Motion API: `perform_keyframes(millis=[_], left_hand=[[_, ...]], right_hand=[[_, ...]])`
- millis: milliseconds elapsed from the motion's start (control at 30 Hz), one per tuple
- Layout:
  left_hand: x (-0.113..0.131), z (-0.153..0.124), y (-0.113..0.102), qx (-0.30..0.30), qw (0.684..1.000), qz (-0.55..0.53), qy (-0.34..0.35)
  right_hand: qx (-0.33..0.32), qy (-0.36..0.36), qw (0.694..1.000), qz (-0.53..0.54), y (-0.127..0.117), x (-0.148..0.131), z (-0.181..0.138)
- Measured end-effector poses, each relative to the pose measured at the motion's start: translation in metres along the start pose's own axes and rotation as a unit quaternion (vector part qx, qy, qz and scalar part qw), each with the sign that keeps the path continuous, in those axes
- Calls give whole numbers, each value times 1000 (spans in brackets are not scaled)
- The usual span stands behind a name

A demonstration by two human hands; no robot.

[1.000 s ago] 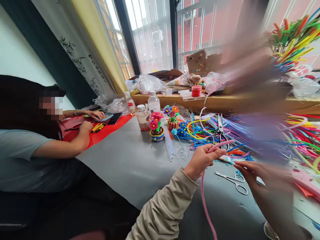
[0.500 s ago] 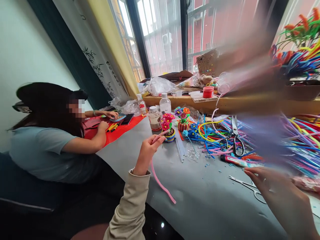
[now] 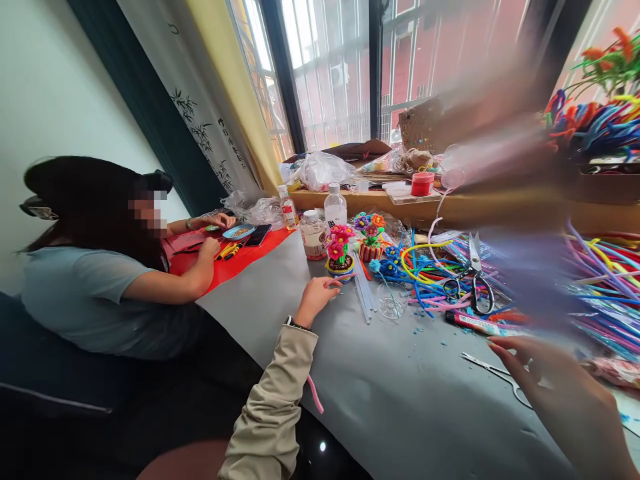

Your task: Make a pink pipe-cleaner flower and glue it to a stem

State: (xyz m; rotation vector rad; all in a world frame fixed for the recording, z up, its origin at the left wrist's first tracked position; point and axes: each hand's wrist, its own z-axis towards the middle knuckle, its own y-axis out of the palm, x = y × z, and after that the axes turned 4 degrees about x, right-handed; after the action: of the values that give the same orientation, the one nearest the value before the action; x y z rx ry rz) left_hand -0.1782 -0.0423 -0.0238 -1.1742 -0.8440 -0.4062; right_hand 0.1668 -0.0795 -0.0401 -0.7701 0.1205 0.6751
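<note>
My left hand (image 3: 317, 298) rests on the grey table (image 3: 400, 400) with its fingers curled together, just in front of a small pipe-cleaner flower pot (image 3: 339, 256). A pink pipe cleaner (image 3: 315, 394) runs under my beige sleeve, and only its lower end shows. My right hand (image 3: 555, 390) hovers low at the right with fingers stretched out and nothing in it, above small silver scissors (image 3: 487, 366). A large blurred shape covers the upper right of the view.
Another person sits at the left, hands on a red sheet (image 3: 240, 257). Bottles (image 3: 313, 235), a second flower pot (image 3: 371, 241), black-handled scissors (image 3: 475, 280), clear sticks (image 3: 363, 293) and heaps of coloured pipe cleaners (image 3: 600, 280) crowd the table. A cluttered wooden window ledge (image 3: 380, 200) runs behind.
My left hand has dropped from mid-air to the table beside the flower pot, drawing the pink pipe cleaner back under my sleeve. My right hand has hardly moved.
</note>
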Motion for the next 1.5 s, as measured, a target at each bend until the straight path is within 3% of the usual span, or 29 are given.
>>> perform_keyframes(millis=[233,367,467,633,800,900,1000,1100,1200,1333,1500], left_hand=[[3,0,-5,12,1000,-7,6],[22,-13,-16,29,998,-39,36],[41,-22,-20,7,996,-85,41],[51,-18,-8,7,995,-72,71],[40,-9,2,-12,998,-40,37],[38,-11,0,-26,997,-72,20],[39,-13,-4,-25,995,-97,7],[41,-15,-7,-33,992,-118,-1],[43,-16,-9,-52,988,-145,-13],[44,-16,-17,-75,976,-201,-32],[44,-14,-40,-51,967,-248,-19]], right_hand=[[8,16,1000,8,-1,-3,0],[8,9,1000,25,0,-5,1],[9,14,999,39,1,-6,3],[-21,31,999,40,3,-2,1],[-65,58,993,79,11,-2,6],[-137,68,977,150,24,-25,20],[-221,22,951,217,47,-67,36],[-266,-1,939,216,78,-111,44],[-293,23,928,230,106,-141,46],[-288,57,915,277,123,-154,46],[-294,59,906,300,121,-143,39]])
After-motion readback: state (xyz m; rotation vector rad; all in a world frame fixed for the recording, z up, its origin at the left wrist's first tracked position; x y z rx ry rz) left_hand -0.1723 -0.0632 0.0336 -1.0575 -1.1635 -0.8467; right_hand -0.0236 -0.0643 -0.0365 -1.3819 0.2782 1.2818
